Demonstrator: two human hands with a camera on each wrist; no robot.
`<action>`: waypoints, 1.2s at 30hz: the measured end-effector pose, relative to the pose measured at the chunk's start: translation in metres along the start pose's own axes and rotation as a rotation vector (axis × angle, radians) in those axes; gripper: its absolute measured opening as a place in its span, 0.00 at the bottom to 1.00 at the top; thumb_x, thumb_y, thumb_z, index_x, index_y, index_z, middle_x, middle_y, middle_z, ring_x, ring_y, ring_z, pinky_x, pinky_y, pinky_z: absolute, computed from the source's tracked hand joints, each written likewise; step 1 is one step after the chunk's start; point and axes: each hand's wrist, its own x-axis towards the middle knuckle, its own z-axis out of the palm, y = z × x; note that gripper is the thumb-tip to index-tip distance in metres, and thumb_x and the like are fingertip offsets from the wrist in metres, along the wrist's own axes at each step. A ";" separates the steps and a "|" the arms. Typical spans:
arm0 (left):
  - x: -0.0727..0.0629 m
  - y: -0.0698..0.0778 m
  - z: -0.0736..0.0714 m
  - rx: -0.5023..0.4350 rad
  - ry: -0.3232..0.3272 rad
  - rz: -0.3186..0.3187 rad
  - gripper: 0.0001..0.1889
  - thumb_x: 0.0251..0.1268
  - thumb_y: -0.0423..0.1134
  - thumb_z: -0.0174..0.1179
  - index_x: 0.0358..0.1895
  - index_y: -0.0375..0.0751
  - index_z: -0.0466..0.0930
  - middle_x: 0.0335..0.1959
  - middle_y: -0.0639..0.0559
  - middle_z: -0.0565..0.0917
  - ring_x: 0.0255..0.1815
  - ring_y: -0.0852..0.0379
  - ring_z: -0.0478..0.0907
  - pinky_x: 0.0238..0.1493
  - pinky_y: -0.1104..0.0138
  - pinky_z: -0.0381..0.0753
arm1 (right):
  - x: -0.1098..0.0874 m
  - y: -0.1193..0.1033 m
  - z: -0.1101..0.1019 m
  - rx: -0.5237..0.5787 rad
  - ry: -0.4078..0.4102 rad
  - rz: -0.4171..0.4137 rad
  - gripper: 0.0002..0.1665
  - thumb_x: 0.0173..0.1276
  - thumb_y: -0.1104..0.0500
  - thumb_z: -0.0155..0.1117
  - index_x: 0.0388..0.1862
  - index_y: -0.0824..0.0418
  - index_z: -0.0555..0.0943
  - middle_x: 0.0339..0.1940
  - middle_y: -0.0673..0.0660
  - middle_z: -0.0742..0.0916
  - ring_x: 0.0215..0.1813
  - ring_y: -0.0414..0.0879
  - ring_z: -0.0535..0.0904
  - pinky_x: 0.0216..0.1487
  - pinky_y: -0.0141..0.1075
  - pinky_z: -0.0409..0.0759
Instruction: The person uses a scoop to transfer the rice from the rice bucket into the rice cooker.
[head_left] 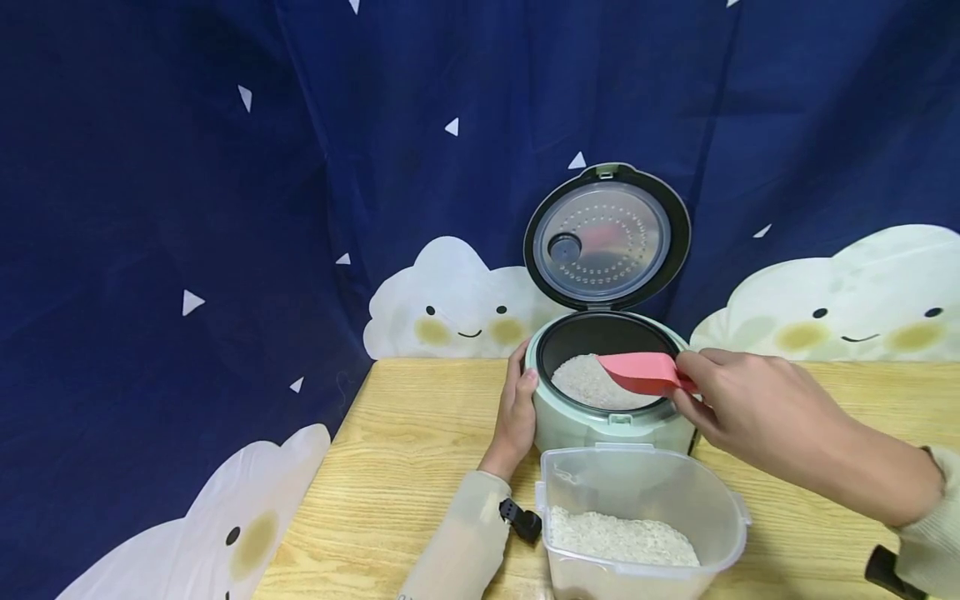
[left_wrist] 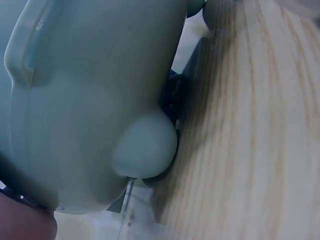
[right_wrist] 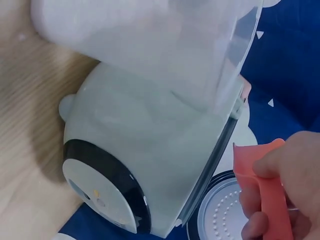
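A pale green rice cooker (head_left: 592, 429) stands with its lid (head_left: 626, 225) raised. White rice (head_left: 588, 383) lies in its dark inner pot. My right hand (head_left: 772, 417) grips a pink scoop (head_left: 641, 368) by the handle, its bowl over the pot and its tip overlapping the rice in the head view. In the right wrist view, fingers wrap the scoop handle (right_wrist: 274, 205). My left hand (head_left: 516, 417) rests against the cooker's left side, with the thumb near the rim. The cooker's wall (left_wrist: 100, 100) fills much of the left wrist view.
A clear plastic container (head_left: 645, 475) with more rice (head_left: 618, 540) stands right in front of the cooker. Both are on a wooden table (head_left: 420, 433). Behind hangs a dark blue cloth (head_left: 420, 150) with clouds and white triangles. Each wrist wears a small black device (head_left: 521, 521).
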 end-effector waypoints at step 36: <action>0.000 0.000 0.000 -0.023 0.006 0.021 0.31 0.75 0.48 0.37 0.80 0.51 0.58 0.81 0.49 0.66 0.80 0.50 0.64 0.82 0.65 0.60 | -0.038 -0.026 0.014 0.030 -0.202 -0.368 0.14 0.55 0.50 0.80 0.28 0.43 0.79 0.19 0.37 0.78 0.19 0.30 0.62 0.20 0.26 0.63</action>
